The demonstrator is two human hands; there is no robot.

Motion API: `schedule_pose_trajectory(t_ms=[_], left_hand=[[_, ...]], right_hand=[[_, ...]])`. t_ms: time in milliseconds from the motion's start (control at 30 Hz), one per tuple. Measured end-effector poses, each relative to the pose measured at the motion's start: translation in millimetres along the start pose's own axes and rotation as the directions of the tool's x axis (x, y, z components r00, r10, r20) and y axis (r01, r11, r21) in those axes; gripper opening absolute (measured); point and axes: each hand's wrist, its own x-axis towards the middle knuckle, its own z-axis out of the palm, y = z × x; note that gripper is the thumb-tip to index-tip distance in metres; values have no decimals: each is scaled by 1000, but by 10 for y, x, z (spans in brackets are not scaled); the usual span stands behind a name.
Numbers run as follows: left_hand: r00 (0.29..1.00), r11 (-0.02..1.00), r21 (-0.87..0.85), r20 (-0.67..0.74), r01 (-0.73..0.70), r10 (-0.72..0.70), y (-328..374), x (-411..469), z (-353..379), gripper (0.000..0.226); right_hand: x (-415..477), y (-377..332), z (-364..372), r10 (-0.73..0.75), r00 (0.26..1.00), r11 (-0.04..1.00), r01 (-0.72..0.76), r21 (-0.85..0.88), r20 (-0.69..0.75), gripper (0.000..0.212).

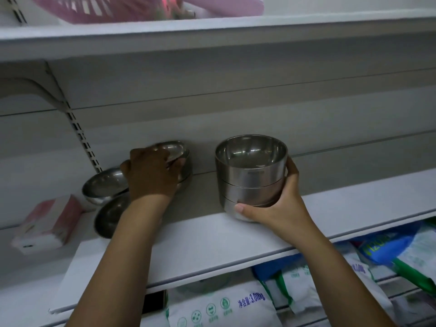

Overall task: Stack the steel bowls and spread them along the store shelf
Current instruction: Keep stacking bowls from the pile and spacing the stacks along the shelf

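The right hand (pixel 280 208) reaches in from the near right, forearm stretched up and to the left, and wraps the lower part of a stack of steel bowls (pixel 251 175). Its thumb lies flat along the near face of the bottom bowl, and the fingers curl round the right side. The stack counts three nested bowls by the seams on its wall, open side up, and it stands on the white shelf (pixel 200 237), about midway along it and close to the back panel.

The left hand (pixel 153 175) comes up from the near left with the forearm nearly straight, palm turned away, and its fingers close over the rim of a tilted bowl (pixel 173 149) at the far left of the shelf, against the back panel. This bowl sits on at least one more below it. Two loose bowls lie further left: one (pixel 103 185) by the slotted upright (pixel 80 135), and a darker one (pixel 109 215) nearer, partly hidden by the left forearm.

A pink and white box (pixel 47 225) stands at the left edge, too blurred to read. A pink basket (pixel 77 8) sits on the shelf above. On the shelf below lie white bags (pixel 221 305) with green print; one shows "净含量:3.018kg". A blue bag (pixel 387 244) on the right carries green letters that cannot be made out.
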Motion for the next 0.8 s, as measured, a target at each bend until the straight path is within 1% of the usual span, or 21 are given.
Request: schedule_pose_trajectory(t_ms=[100,233,300,367,400,533,700,800], left_hand=[[1000,995,-99,15,-14,16,-40,19,9,31],[1000,973,-232,-27,-4,-2,-41,35,73,23],[999,967,-255,-50,2,-15,-59,55,115,26],[995,968,-251,-92,5,-29,-68,64,143,31],[992,964,-265,-122,-2,-32,-61,63,154,30],[975,937,-347,-217,-22,-57,-32,36,168,18],[972,909,-403,-235,-109,13,-14,57,102,14],[957,885,-422,-281,-197,80,62,-36,45,14]], right_hand=[[-11,-12,11,-2,1000,1000,3,11,-13,131],[-34,-26,7,19,998,999,-17,40,-52,127],[-45,-27,4,20,998,998,-17,56,-57,126],[-51,-20,-3,22,998,998,-19,55,-59,124],[-56,-21,-7,25,998,999,-22,49,-66,123],[-66,-34,-49,29,995,1000,-27,15,-100,117],[-73,7,-205,24,991,1000,-26,-14,-135,119],[-84,48,-295,29,986,1000,-30,-1,-166,118]])
